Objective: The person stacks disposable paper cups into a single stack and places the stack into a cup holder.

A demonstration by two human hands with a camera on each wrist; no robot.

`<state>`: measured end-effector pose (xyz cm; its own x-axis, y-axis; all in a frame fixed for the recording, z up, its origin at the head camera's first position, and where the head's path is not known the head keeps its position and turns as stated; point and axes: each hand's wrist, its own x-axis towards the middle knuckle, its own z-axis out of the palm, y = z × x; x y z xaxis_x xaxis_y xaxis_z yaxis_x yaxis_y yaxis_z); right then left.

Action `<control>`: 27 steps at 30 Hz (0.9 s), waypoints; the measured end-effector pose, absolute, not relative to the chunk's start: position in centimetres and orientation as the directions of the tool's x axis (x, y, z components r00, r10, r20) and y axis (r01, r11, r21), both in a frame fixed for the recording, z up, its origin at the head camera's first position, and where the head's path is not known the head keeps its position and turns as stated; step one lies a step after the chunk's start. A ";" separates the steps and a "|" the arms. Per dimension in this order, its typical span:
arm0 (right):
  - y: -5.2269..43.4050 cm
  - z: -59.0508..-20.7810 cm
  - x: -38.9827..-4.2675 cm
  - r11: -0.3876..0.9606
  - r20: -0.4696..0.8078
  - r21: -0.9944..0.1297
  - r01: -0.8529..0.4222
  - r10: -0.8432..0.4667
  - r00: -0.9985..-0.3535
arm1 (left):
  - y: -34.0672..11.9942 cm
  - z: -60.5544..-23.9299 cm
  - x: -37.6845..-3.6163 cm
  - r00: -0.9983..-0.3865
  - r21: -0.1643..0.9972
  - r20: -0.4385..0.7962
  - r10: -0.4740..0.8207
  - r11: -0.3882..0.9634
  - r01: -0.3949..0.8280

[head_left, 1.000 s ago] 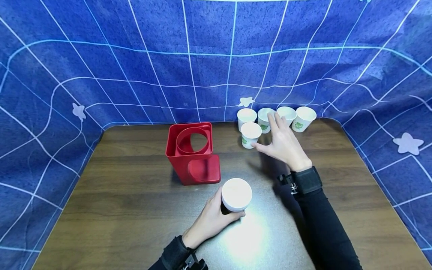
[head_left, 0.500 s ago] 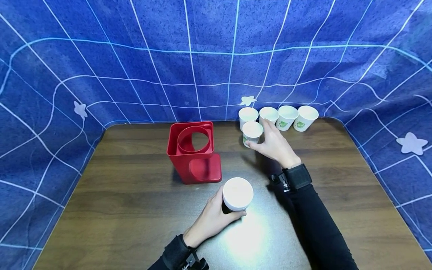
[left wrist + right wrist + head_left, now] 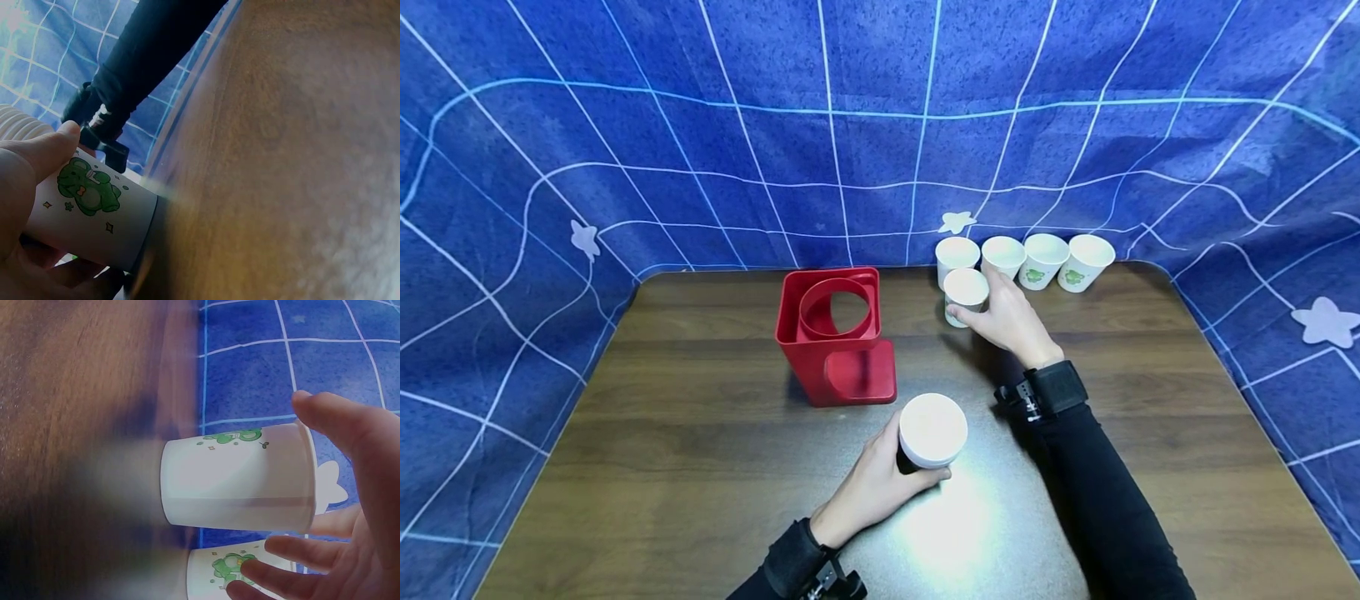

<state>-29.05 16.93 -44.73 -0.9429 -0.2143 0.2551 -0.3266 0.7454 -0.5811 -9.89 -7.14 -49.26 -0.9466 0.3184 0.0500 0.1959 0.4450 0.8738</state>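
Observation:
A stack of white paper cups with nested rims stands on the table, and my left hand grips its side. The outer cup has a green cartoon animal printed on it in the left wrist view. Farther back, my right hand is spread around a single paper cup, thumb on the near side and fingers on the far side. The right wrist view shows a small gap between the thumb and this upright cup. One finger appears against the rim.
Several white paper cups stand in a row along the table's back edge, close behind the right hand. A red square holder with a round ring on top stands left of centre. A blue gridded cloth hangs behind the table.
My right hand has moved left and down from above the back row to around the single front cup. The left hand keeps its grip on the cup stack. The view has shifted slightly.

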 end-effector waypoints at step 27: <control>17.0 -45.3 -29.3 0.726 0.265 -0.608 -0.320 -0.194 -0.945 | -7.2 -49.1 -9.8 -0.944 0.878 0.063 0.324 0.432 0.207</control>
